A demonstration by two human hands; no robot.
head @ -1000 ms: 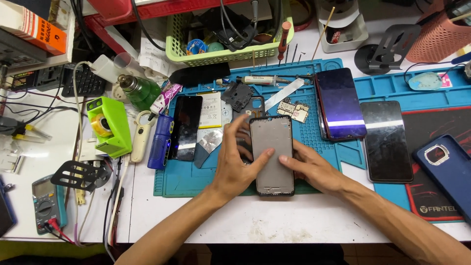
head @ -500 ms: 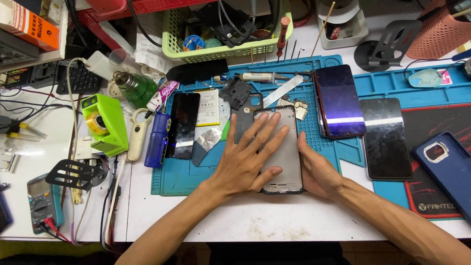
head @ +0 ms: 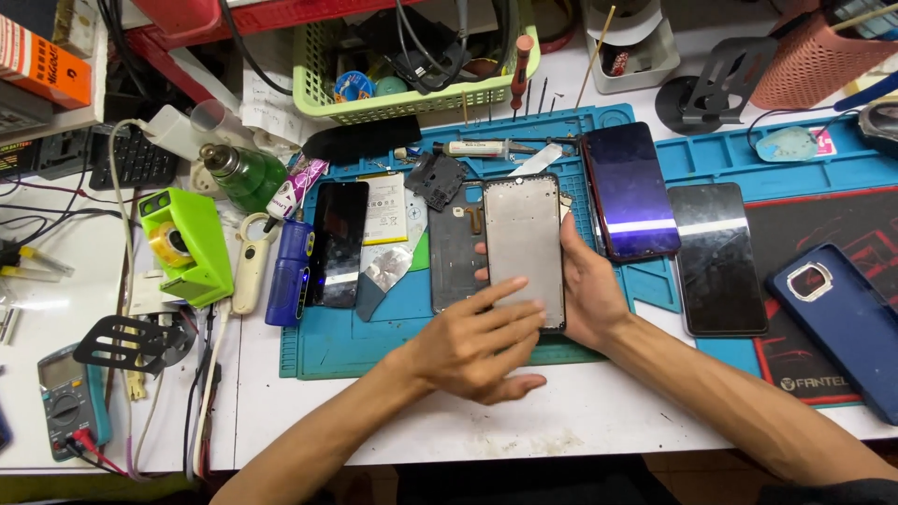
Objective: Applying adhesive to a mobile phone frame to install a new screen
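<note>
The left hand [head: 477, 346] is hovering nearest, palm down, its fingers [head: 510, 313] released and spread, tips just brushing the lower edge of the grey panel [head: 524, 248]. The right hand [head: 589, 290] is cradling that panel from the right, its fingers wrapping behind it and grasping it tilted above the blue mat [head: 327, 346]. So the panel is lying between the two hands, held by the right alone. Judging from this, the step in hand looks like checking or smoothing the panel's face; a further move would call for a steady right grip and a light, flat left touch. Just left of the left fingers a dark frame [head: 454, 252] is lying on the mat, and further left a black phone [head: 337, 243] beside a blue tube [head: 288, 271]. Right of the right hand a purple phone [head: 629, 192] and a dark phone [head: 718, 257] are resting flat. Beyond the fingers, a green basket [head: 412, 98] is sitting at the back of the surface [head: 580, 411]
</note>
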